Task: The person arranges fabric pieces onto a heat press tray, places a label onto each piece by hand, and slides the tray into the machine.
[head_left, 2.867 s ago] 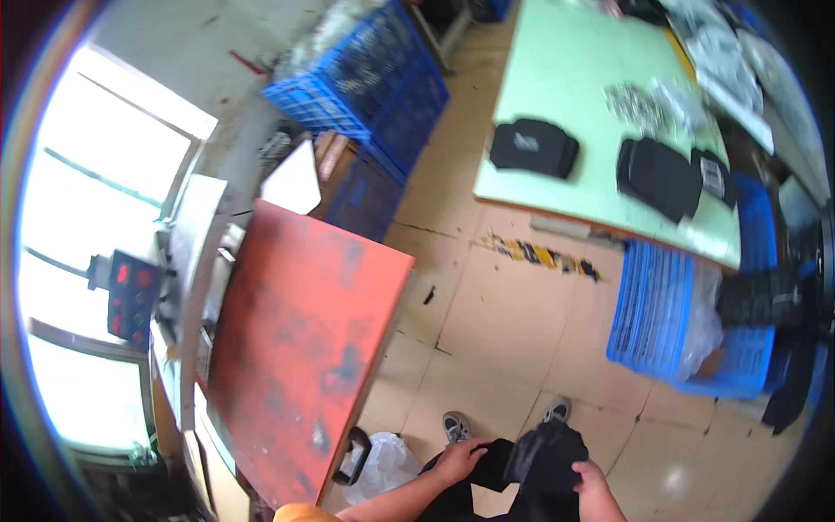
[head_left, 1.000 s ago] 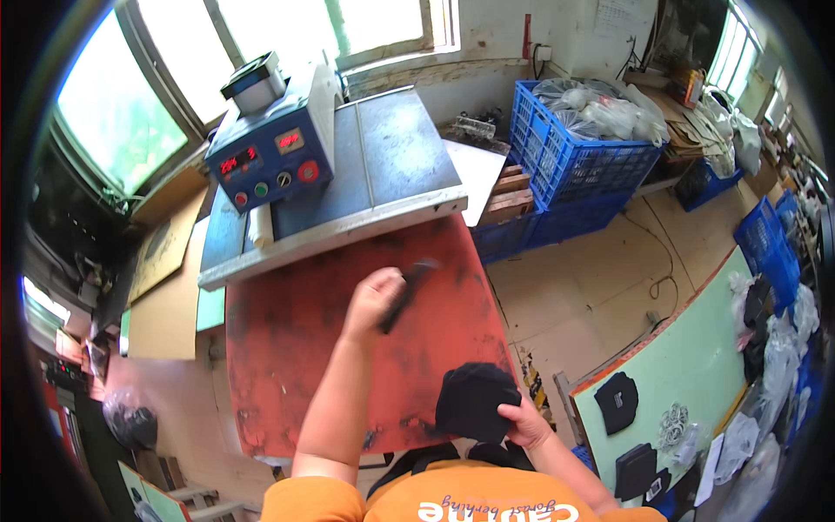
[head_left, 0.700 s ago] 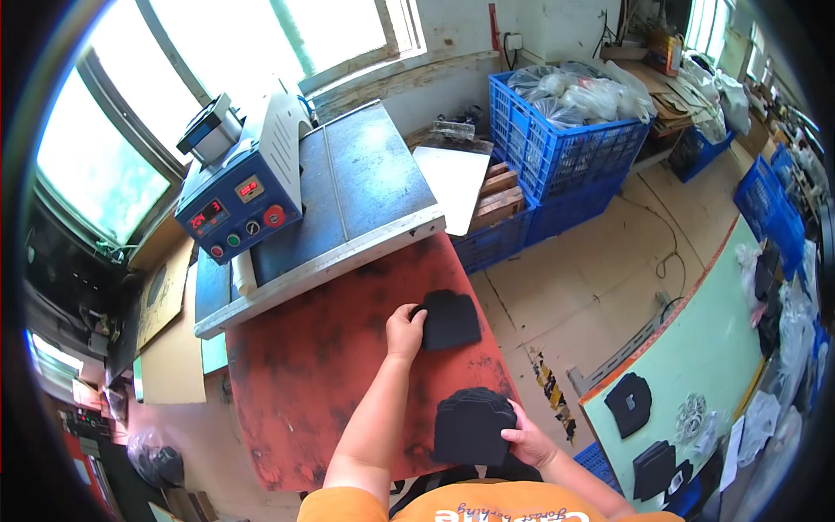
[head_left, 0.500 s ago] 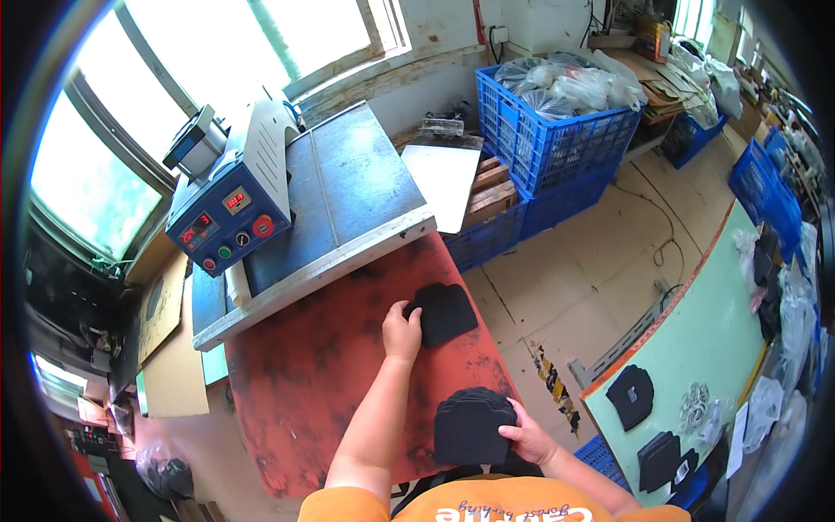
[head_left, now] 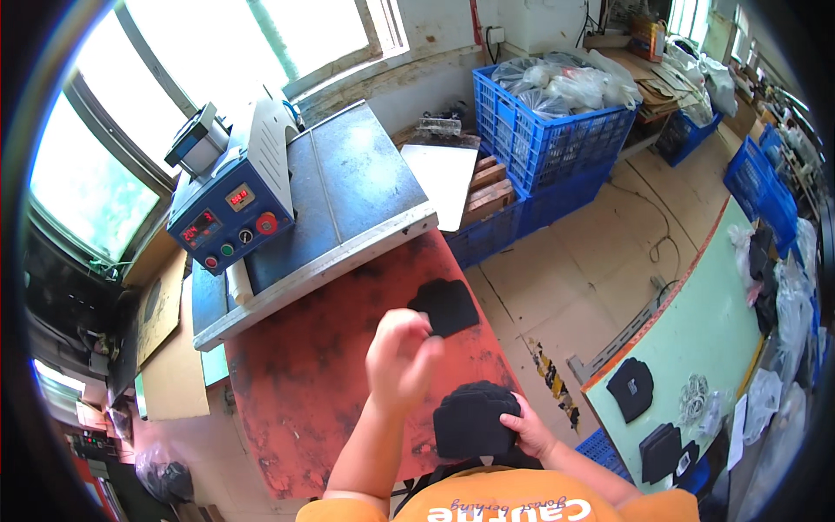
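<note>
while right hand point(head_left: 529, 428) grips the black stack point(head_left: 474, 419), left hand point(head_left: 398, 358) hovers loosely curled, empty, near single black piece point(head_left: 444, 306) on red pad point(head_left: 304, 383).

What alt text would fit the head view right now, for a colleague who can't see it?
A person's left hand hovers, fingers loosely curled, beside a single black fabric piece lying on a worn red pad. The right hand grips a stack of black pieces near the body. Behind the pad sits a blue heat press.

One head-worn fisheye view looks steeply down, close over the red table point(head_left: 296, 391) (edges bend outward).
</note>
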The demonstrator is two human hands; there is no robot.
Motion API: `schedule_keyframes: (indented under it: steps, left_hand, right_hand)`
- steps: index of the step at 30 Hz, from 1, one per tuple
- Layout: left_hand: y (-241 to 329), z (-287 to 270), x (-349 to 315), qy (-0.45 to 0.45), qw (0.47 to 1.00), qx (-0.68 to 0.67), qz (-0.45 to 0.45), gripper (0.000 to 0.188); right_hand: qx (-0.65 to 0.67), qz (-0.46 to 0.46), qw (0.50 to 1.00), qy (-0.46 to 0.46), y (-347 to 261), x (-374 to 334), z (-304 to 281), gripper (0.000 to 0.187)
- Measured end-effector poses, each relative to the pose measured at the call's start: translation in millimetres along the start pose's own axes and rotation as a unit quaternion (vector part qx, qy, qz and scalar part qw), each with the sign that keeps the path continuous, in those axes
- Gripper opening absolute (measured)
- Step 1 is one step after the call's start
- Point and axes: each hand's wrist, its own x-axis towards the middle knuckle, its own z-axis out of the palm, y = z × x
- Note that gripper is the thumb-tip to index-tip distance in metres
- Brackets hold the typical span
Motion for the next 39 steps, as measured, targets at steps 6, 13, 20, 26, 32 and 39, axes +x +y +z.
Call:
schedule_keyframes:
  steps: [6,13,20,26,32,39]
  left_hand:
    - [173.5,-17.9,13.8,-0.335,0.727,-0.557,0.222,0.045]
    - [192.9,-14.6,-0.7,-0.319,0.672,-0.623,0.242,0.044]
    - [195.3,-15.9,-10.6,-0.342,0.675,-0.617,0.215,0.044]
    - [175.0,-4.8,-18.5,-0.277,0.852,-0.338,0.288,0.029]
    - [209.0,26.7,-34.7,-0.196,0.906,0.053,0.372,0.014]
    - [212.6,6.5,-30.9,-0.128,0.888,0.067,0.436,0.006]
  right_hand:
    - [-0.005,-0.02,0.999,-0.042,3.1,0.8,1.6,0.072]
    - [0.024,0.004,0.998,-0.055,-1.9,-4.0,8.5,0.071]
    - [0.002,-0.018,0.999,-0.031,5.3,-4.9,7.4,0.069]
    - [0.002,-0.011,1.0,-0.017,2.0,-6.9,11.2,0.065]
    - [-0.003,-0.01,1.0,-0.025,2.2,-4.3,14.0,0.061]
    - [-0.008,0.0,1.0,-0.012,1.4,-6.6,11.6,0.061]
